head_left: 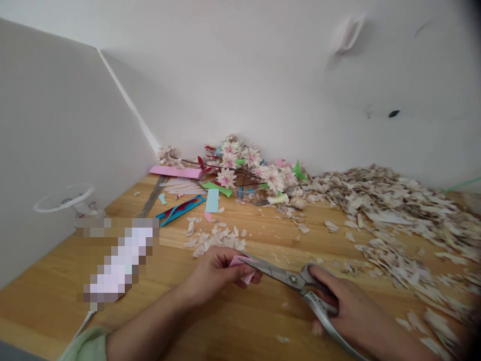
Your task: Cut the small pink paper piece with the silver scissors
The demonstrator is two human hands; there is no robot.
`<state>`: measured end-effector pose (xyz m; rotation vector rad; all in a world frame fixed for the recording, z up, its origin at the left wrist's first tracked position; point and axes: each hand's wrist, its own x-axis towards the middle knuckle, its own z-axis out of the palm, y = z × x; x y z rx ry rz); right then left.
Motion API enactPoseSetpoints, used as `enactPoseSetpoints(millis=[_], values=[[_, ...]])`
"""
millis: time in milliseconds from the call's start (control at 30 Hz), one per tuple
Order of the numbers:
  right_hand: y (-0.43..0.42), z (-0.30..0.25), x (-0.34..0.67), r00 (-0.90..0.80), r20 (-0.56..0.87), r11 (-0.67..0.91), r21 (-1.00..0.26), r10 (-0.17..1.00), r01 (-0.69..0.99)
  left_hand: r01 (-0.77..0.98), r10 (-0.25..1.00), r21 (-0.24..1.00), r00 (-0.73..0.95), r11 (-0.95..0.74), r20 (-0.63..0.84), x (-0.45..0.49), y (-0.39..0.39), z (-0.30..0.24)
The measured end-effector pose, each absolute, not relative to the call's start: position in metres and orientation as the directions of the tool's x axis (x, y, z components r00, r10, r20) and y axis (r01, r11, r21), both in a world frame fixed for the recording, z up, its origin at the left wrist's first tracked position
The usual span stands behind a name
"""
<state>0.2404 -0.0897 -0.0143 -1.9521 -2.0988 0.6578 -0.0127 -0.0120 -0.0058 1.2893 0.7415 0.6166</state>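
Note:
My left hand (218, 273) pinches a small folded piece of pink paper (242, 268) just above the wooden table (244, 321). My right hand (349, 306) grips the handles of metal scissors (293, 278), fingers through the loops. The scissor blades point left and their tips meet the pink paper at its upper edge. Small pale paper cuttings (216, 238) lie on the table just beyond my left hand.
Paper flowers on stems (248, 168) lie against the back wall, with pink, green and blue paper strips (180, 208) beside them. A wide heap of pale paper scraps (394, 210) covers the right side. A white partition (56, 150) stands left, with a blurred object (120, 260) before it.

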Motion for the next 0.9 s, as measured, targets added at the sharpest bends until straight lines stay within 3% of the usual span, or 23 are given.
enactPoseSetpoints(millis=[300, 900], values=[[-0.088, -0.015, 0.241, -0.127, -0.148, 0.049, -0.444, 0.981, 0.895, 0.018, 0.732, 0.986, 0.668, 0.168, -0.137, -0.014, -0.011, -0.004], [-0.089, -0.022, 0.247, -0.144, -0.091, 0.091, -0.431, 0.985, 0.898, 0.006, 0.806, 0.99, 0.579, 0.143, -0.121, -0.013, -0.012, -0.014]])
